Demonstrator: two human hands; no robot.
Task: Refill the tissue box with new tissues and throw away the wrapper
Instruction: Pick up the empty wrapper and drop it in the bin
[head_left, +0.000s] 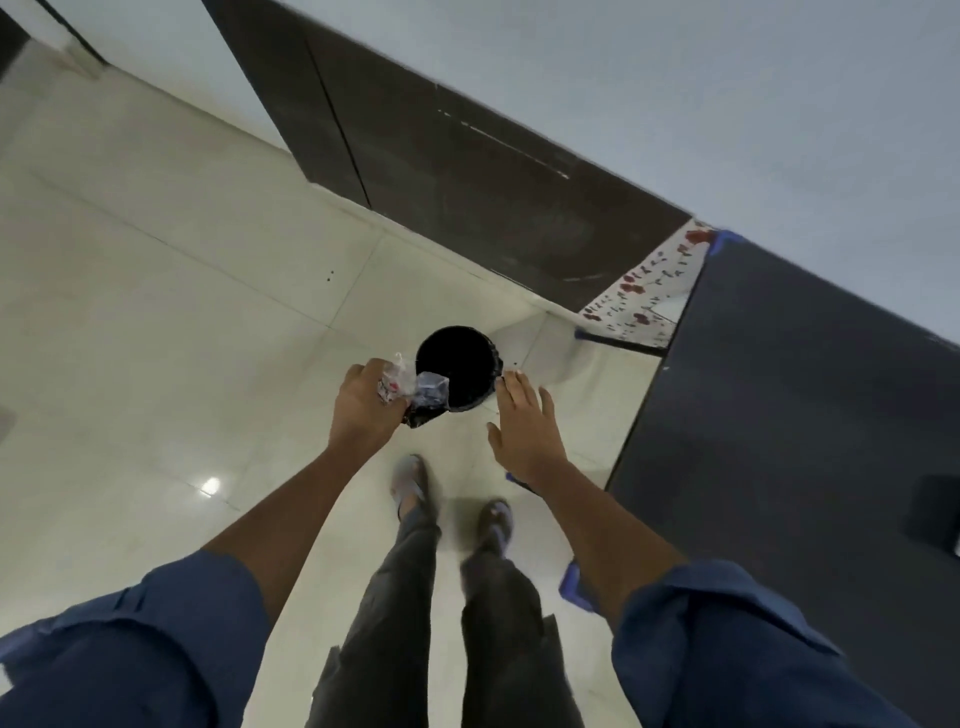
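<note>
Wrapper in left grip — seemingly over bin.

Lighting even, moderately bright, cool cast. Single small glare spot on glossy floor tiles, reflection of overhead lamp. Soft shadows under feet and beside bin; bin interior reads solid black, no detail. Strong wide-angle distortion: wall lines tilted, sleeves stretched at lower corners. Slight motion blur overall; floral cloth and wrapper soft, print illegible.
</note>
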